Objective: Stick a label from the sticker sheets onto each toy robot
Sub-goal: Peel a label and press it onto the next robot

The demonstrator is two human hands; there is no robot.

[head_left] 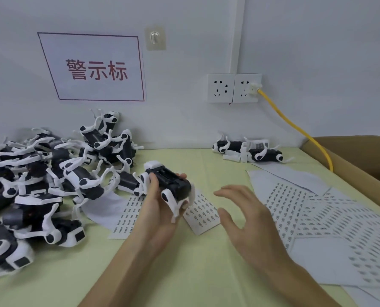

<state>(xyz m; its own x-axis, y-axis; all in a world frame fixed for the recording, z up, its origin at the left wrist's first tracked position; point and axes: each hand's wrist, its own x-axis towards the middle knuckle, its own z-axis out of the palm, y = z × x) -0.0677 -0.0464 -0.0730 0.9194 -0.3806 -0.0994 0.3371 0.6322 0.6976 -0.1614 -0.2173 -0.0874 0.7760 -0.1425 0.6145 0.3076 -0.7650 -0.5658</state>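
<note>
A black-and-white toy robot (173, 185), shaped like a dog, is held above the desk (184, 262) by the left hand (160, 211). Its fingers (154, 185) are clamped round the black body, with the thumb on the near side and the fingertips showing over the far side. The toy is tilted, and its white legs hang toward the desk.

The right hand (249, 220) is held just to the right of the toy, apart from it. Its fingers (229, 191) are spread and relaxed, and nothing is gripped in them.

A small sticker sheet (203, 216) lies flat on the desk below and between the two hands, partly hidden by the toy. A second label strip (127, 216) lies to the left of the left hand, beside a curled piece of white backing paper (105, 209). Several larger sticker sheets (306, 213) are spread overlapping on the right side of the desk.

A pile of toy robots (51, 173) is heaped on the left, reaching back to the wall. Two more toy robots (249, 149) lie at the back of the desk against the wall, well apart from the pile. A cardboard box (350, 151) stands at the right edge. A yellow cable (295, 125) is plugged into the wall socket (247, 87) and runs down toward the box. A sign with red characters (93, 67) is fixed to the wall above the pile.
</note>
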